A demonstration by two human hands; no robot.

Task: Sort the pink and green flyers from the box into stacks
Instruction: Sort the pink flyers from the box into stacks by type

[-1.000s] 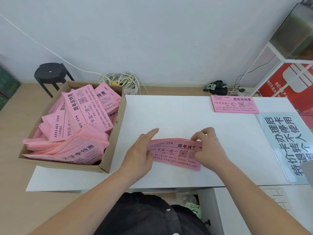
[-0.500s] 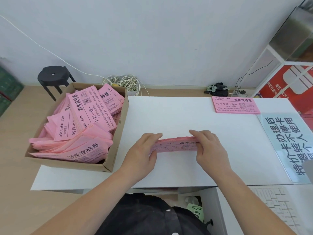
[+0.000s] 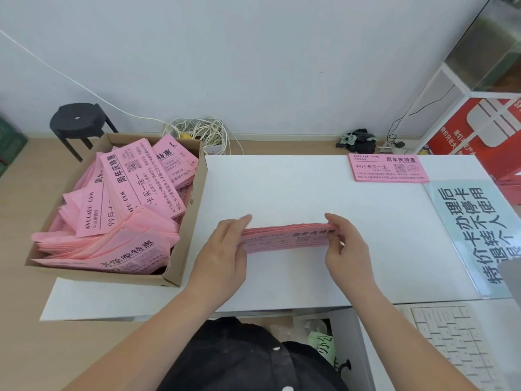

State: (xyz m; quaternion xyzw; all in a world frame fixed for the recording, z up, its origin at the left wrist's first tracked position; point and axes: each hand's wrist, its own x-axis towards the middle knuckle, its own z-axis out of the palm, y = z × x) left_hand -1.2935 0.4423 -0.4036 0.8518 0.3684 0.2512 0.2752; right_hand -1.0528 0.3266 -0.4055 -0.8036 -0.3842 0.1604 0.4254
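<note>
Nearest, a white keyboard (image 3: 451,340) sits on the near side of the right hand (image 3: 346,246), out of play. Both hands are on one bundle of pink flyers (image 3: 284,239), which is tipped up on its long edge on the desk (image 3: 282,187) between them. The right hand grasps the right end, fingers curled over the top. The left hand (image 3: 225,249) lies against the left end with fingers fairly straight; its thumb is hidden, so I can't tell pinch from flat press. Step in hand, as I read it: squaring the bundle's edges before stacking. Left of the left hand, the box (image 3: 186,221) is full of loose pink flyers (image 3: 127,193); no green ones show on top. Right of the right hand is a blue notice sheet (image 3: 473,230). Beyond the right hand, well apart, a flat pink stack (image 3: 389,167) lies on the desk. Next move likely calls for carrying the bundle there flat, edges aligned and print facing the same way, then going back to the box.
</note>
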